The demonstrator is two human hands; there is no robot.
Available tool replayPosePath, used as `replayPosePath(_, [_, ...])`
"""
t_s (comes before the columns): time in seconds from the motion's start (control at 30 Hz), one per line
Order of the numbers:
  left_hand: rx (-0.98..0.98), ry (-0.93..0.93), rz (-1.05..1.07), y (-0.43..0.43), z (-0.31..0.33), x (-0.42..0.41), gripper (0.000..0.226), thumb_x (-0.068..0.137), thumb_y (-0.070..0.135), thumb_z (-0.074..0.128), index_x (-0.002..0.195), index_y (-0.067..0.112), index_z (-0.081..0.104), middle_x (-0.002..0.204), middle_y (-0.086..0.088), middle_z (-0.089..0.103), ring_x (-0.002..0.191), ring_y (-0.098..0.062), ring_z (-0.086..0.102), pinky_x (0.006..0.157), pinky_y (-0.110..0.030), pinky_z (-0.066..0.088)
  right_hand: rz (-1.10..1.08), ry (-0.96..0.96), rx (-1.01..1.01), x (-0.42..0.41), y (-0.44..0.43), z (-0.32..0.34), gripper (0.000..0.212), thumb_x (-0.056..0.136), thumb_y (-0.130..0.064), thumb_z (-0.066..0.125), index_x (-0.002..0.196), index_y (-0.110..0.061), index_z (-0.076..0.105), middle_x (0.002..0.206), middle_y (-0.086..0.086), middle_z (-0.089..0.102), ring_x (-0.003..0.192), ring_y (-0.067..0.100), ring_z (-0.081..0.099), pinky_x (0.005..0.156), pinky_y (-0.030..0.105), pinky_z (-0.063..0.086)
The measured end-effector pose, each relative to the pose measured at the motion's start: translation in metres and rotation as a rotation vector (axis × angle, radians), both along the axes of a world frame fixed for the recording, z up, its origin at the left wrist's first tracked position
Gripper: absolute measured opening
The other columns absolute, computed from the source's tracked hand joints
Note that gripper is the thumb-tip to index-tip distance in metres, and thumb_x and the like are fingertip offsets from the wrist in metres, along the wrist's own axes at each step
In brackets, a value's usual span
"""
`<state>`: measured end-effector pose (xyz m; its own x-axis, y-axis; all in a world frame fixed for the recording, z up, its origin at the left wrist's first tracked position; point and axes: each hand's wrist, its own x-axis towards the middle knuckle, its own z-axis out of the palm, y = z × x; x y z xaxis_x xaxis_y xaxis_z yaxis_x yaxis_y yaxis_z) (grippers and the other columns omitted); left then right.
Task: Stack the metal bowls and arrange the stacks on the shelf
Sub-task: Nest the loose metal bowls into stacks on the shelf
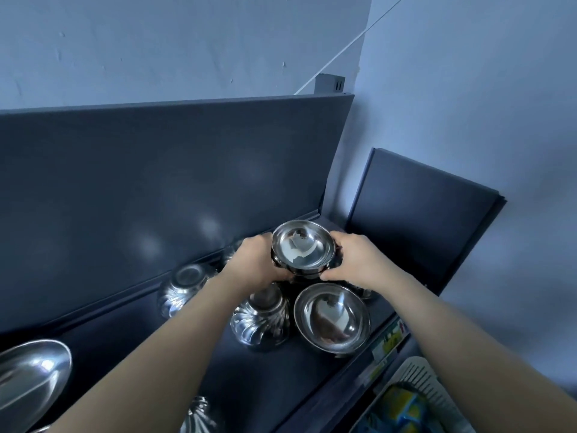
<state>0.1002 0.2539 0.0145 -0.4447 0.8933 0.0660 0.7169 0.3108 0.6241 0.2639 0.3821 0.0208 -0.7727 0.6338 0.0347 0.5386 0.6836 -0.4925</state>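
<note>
Clasping the stack of bowls (302,250) from both sides, the left grip (254,260) and right grip (356,260) curl round it at the shelf's (256,385) back right corner. Stacking seems partly done: an upright bowl (332,317), a fluted bowl (260,320), a tipped bowl (185,289) and a large bowl (28,379) lie loose. The back panel (156,182) and side panel (421,220) hem the stack in, with open room to the left

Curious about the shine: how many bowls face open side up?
3: top bowl of the held stack, front bowl just before it, big bowl far left. Nested ones may hide.
</note>
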Motion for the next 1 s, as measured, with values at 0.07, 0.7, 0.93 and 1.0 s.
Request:
replayPosePath(0.07, [-0.017,0.004,0.009,0.002,-0.002,-0.001,0.048,0.063,0.024,0.086,0.105,0.018,0.062,0.094,0.005,0.068,0.088,-0.013,0.06,0.073,-0.022,0.042,0.005,0.012,-0.006,-0.001,0.003,-0.004,0.051,0.064,-0.023,0.084,0.109,-0.022,0.061,0.085,-0.011,0.064,0.073,0.001,0.056,0.07,0.025,0.05])
replayPosePath(0.7, [0.175,0.105,-0.002,-0.027,0.042,0.03,0.046,0.063,0.024,0.083,0.103,0.019,0.06,0.087,0.007,0.066,0.079,-0.011,0.06,0.066,-0.018,0.045,-0.036,0.193,-0.011,0.041,-0.029,0.044,0.068,0.064,-0.02,0.086,0.124,-0.031,0.055,0.09,-0.015,0.067,0.076,-0.004,0.061,0.078,0.025,0.053])
replayPosePath(0.93, [0.134,0.044,-0.095,-0.053,0.018,0.06,0.053,0.06,0.024,0.085,0.108,0.021,0.06,0.09,0.01,0.067,0.08,-0.008,0.059,0.061,-0.009,0.04,-0.069,0.096,-0.049,0.079,-0.065,0.03,0.067,0.062,-0.021,0.087,0.121,-0.034,0.055,0.098,-0.015,0.068,0.087,0.002,0.064,0.086,0.029,0.054])
replayPosePath(1.0, [0.111,0.025,-0.11,-0.053,0.008,0.063,0.055,0.061,0.022,0.085,0.109,0.019,0.059,0.092,0.008,0.066,0.083,-0.01,0.06,0.066,-0.015,0.042,-0.073,0.095,-0.057,0.083,-0.07,0.021,0.075,0.064,-0.019,0.086,0.129,-0.035,0.052,0.103,-0.016,0.067,0.094,0.004,0.064,0.089,0.027,0.052])
